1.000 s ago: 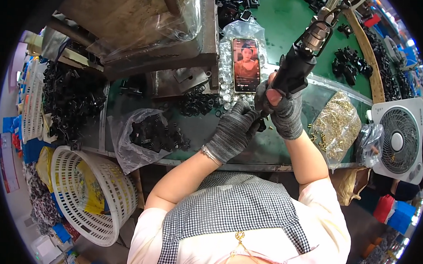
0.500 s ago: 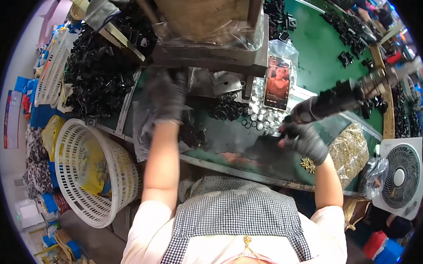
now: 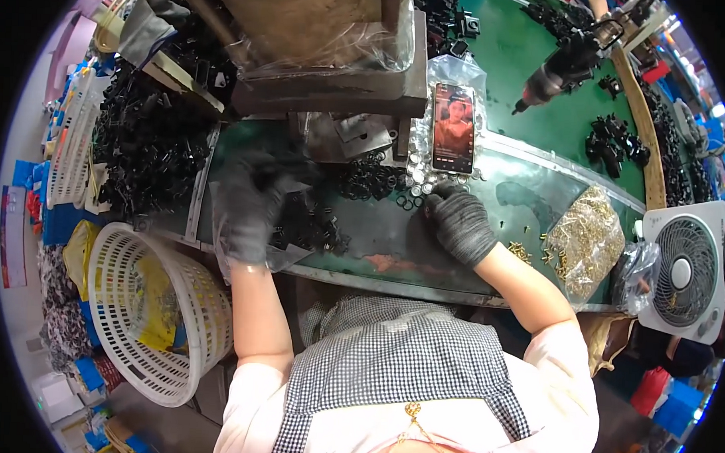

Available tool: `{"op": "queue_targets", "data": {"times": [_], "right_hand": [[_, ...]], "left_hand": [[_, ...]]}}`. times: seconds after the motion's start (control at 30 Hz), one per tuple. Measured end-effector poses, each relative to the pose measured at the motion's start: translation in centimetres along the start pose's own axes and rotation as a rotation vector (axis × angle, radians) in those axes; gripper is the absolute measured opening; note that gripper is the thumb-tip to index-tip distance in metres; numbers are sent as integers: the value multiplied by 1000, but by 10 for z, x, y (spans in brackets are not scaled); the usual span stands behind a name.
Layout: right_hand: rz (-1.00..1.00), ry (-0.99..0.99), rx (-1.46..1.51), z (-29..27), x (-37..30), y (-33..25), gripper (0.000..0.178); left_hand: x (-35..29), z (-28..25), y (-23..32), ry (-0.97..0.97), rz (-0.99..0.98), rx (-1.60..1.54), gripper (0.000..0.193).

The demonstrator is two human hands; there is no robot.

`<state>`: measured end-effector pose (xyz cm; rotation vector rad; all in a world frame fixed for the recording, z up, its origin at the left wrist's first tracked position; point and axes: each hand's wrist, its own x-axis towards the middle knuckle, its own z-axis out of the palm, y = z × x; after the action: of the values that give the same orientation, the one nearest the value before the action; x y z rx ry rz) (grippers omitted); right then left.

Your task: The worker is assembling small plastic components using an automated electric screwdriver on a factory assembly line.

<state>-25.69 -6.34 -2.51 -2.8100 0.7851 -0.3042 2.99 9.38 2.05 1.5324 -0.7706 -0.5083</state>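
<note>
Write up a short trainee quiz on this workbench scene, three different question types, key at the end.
1. Multiple choice: which grey knit-gloved hand is nearer the lit rectangular phone?
A) left
B) right

2. True or false: the square white fan stands to the right of the clear plastic bag of small brass-coloured parts.

3. Fill in: the black-and-metal power screwdriver hangs at the upper right, held by ___ of the person's two hands.

Key:
1. B, the right hand, close to the phone's lower end.
2. True.
3. Neither.
</note>
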Motion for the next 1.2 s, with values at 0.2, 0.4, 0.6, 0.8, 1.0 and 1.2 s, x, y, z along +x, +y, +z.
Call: {"op": "queue_targets", "data": {"times": [0.2,0.4,0.6,0.8,1.0,1.2], "right_hand": [[-34,-79,-25,-2,8,-13,16],[43,-323,-78,-16,25,-16,15],[-132,-149,340,-16,27,-18,20],[-271,71,462,-23,35,-19,24],[-502,263,267,-37,60,-30,59],[-412,262,197,-39,72,-37,77]], "left_hand": [[-81,71,5,-343,340,526,32],[-92,93,-9,-377,236,619,34],[-85,98,-10,-373,216,571,34],[-71,89,-6,-372,108,400,32],[-32,87,-1,-232,73,215,30],[28,96,-14,-64,223,367,30]]}}
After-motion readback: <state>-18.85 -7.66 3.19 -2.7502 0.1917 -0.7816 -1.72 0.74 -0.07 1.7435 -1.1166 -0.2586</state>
